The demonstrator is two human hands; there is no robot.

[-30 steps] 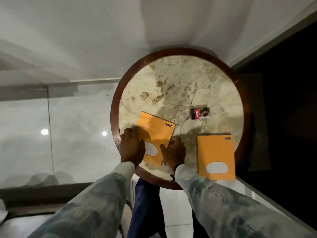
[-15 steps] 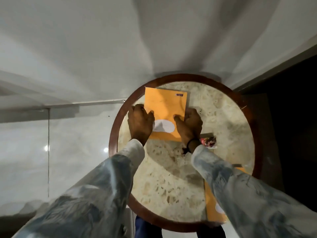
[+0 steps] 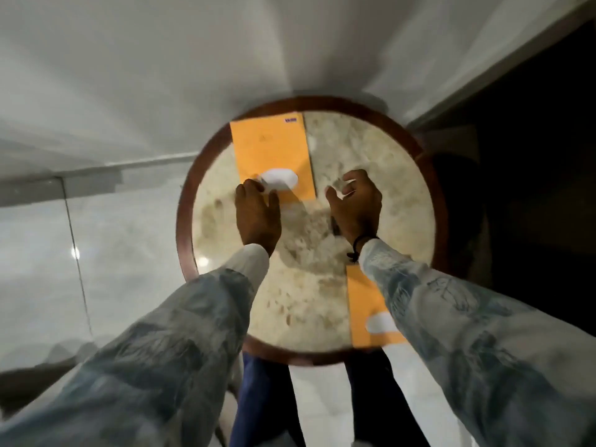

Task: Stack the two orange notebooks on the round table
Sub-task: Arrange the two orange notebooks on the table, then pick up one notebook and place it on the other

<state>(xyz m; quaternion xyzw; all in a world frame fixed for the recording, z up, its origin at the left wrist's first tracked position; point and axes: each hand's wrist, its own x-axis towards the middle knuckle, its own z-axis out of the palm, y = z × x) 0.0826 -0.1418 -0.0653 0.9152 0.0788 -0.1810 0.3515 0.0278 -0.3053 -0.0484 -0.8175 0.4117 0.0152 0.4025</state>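
Nearest to me, my two sleeves of pale, blue-grey patterned cloth [image 3: 180, 343] reach out over the round marble tabletop with its dark wooden rim [image 3: 185, 221]. Under my right forearm, at the near right edge of the tabletop, lies the near flat orange notebook with a white oval label [image 3: 362, 304]; my sleeve hides most of its right side, and its near end reaches over the rim.

Further on, my left hand [image 3: 256, 217] rests palm down on the marble, its fingers [image 3: 248, 188] touching the near left corner of the far flat orange notebook with a white oval label [image 3: 271, 146], just beside that label. They lie flat on the cover and are not curled around anything. My right hand [image 3: 353, 208] is over the bare marble just to the right of that notebook, apart from it, with its fingers [image 3: 354, 179] spread and loosely bent, holding nothing. A dark cord band [image 3: 361, 241] circles that wrist.

The far notebook lies flat at the far left of the tabletop, its far end over the wooden rim, with a small blue mark at its far right corner. The two notebooks are well apart, not stacked. The whole view is blurred.
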